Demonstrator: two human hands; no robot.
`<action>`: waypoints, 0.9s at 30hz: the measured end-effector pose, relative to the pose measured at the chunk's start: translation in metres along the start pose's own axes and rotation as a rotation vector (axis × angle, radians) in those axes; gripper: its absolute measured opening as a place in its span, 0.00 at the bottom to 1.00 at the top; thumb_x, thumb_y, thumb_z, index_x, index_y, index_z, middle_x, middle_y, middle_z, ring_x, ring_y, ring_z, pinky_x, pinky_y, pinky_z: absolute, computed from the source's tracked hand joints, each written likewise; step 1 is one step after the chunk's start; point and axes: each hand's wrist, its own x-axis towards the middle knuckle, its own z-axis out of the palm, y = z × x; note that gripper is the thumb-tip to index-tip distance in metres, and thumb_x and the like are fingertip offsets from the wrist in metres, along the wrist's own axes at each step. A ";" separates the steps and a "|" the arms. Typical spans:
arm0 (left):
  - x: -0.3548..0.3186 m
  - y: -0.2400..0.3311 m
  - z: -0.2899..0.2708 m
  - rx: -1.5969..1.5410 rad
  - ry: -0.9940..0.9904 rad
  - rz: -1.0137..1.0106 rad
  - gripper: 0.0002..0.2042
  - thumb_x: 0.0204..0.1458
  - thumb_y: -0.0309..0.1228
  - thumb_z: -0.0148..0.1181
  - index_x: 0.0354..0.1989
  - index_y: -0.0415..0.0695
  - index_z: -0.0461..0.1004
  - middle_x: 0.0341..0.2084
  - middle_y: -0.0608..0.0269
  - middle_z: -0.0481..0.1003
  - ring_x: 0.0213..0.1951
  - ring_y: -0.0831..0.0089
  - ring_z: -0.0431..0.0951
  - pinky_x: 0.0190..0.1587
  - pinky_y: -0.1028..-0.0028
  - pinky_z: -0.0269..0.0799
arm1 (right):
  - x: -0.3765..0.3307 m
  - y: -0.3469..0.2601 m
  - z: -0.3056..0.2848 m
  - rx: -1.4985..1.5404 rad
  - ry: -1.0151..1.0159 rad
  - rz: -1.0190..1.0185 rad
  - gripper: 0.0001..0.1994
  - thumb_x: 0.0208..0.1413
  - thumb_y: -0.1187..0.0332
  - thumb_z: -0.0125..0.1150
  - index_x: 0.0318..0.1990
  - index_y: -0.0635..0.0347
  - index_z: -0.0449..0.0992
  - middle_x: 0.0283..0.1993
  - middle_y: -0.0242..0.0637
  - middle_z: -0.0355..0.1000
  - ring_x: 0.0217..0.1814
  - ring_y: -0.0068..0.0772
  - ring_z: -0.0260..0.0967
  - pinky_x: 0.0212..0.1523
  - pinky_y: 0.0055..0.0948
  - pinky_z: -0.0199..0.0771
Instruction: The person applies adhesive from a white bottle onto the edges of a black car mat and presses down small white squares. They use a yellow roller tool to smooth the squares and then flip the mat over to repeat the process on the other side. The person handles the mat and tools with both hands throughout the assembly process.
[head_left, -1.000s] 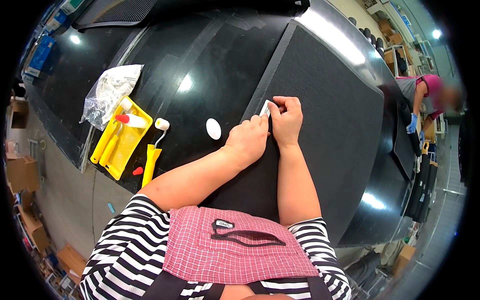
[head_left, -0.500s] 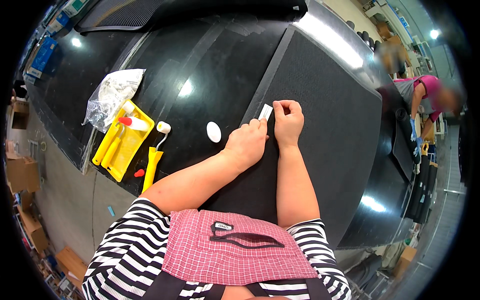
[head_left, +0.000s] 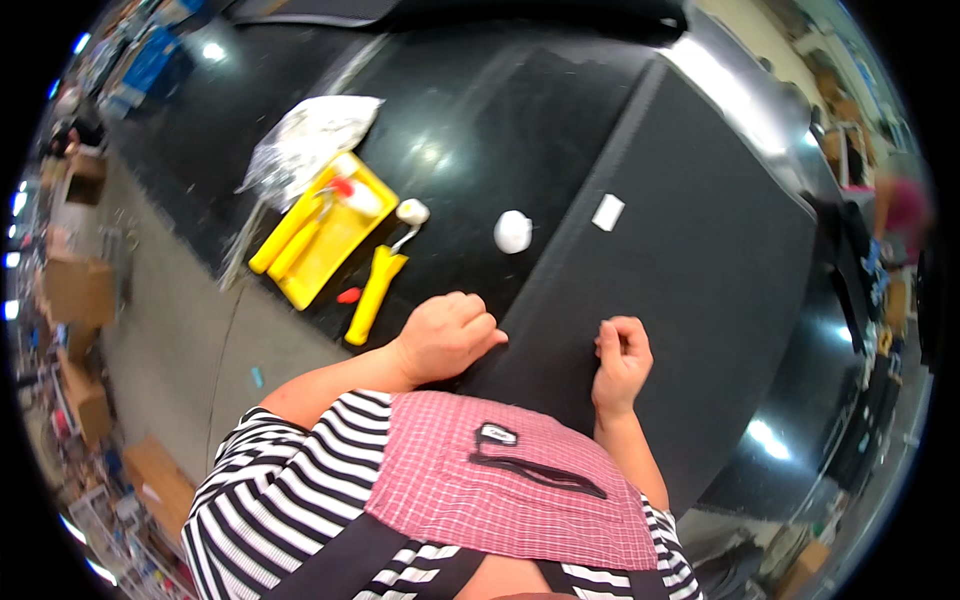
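Observation:
A small white rectangular label (head_left: pixel 607 212) lies on the dark textured sheet (head_left: pixel 660 270), beyond both hands and touched by neither. Over the near left edge of that sheet is my left hand (head_left: pixel 450 335), its fingers curled together; whatever they might hold is hidden. Low over the sheet, my right hand (head_left: pixel 622 365) is closed too, thumb against the curled fingers, and I cannot make out anything in it. Left of the sheet, on the shiny black table (head_left: pixel 450 130), stands a round white object (head_left: pixel 513 232), slightly blurred.
At left lie a yellow roller tray (head_left: pixel 330 250) with a red-tipped white bottle (head_left: pixel 360 197) in it, a yellow-handled roller (head_left: pixel 375 295), a red cap (head_left: pixel 349 296) and a clear plastic bag (head_left: pixel 310 145). Another person (head_left: pixel 900 215) stands at the far right.
Both hands have left the white label and drawn back toward my body, moving apart. The view has shifted, so the table things appear farther right.

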 end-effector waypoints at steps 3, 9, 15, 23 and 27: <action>-0.030 -0.007 -0.034 0.205 0.168 -0.186 0.09 0.48 0.34 0.70 0.28 0.45 0.75 0.32 0.59 0.72 0.34 0.59 0.75 0.37 0.65 0.72 | -0.027 0.002 -0.001 -0.049 -0.052 -0.037 0.05 0.64 0.77 0.60 0.34 0.61 0.72 0.34 0.27 0.67 0.32 0.16 0.61 0.34 0.17 0.63; -0.074 -0.012 -0.061 0.424 0.053 -0.490 0.16 0.47 0.31 0.71 0.40 0.39 0.73 0.49 0.44 0.71 0.50 0.45 0.71 0.54 0.54 0.67 | -0.038 0.005 -0.006 -0.386 -0.040 -0.231 0.08 0.56 0.74 0.68 0.29 0.58 0.74 0.32 0.31 0.70 0.31 0.25 0.66 0.33 0.26 0.68; -0.075 -0.017 -0.045 0.431 -0.015 -0.530 0.16 0.48 0.26 0.67 0.42 0.38 0.69 0.48 0.47 0.69 0.50 0.48 0.70 0.52 0.59 0.70 | -0.035 0.006 0.001 -0.313 0.006 -0.211 0.05 0.56 0.73 0.67 0.31 0.60 0.77 0.31 0.33 0.71 0.28 0.23 0.68 0.30 0.24 0.69; -0.076 -0.029 -0.042 0.418 -0.031 -0.526 0.16 0.49 0.26 0.68 0.41 0.39 0.67 0.41 0.50 0.69 0.48 0.50 0.72 0.49 0.60 0.72 | -0.048 0.007 -0.003 -0.433 0.038 -0.277 0.05 0.55 0.71 0.67 0.31 0.61 0.78 0.32 0.36 0.72 0.29 0.33 0.72 0.33 0.30 0.73; -0.077 -0.039 -0.041 0.410 -0.025 -0.503 0.15 0.49 0.27 0.67 0.41 0.39 0.68 0.41 0.49 0.70 0.46 0.49 0.73 0.49 0.59 0.73 | -0.046 0.008 0.000 -0.487 0.044 -0.345 0.05 0.56 0.70 0.66 0.31 0.60 0.78 0.32 0.39 0.72 0.30 0.36 0.74 0.34 0.33 0.74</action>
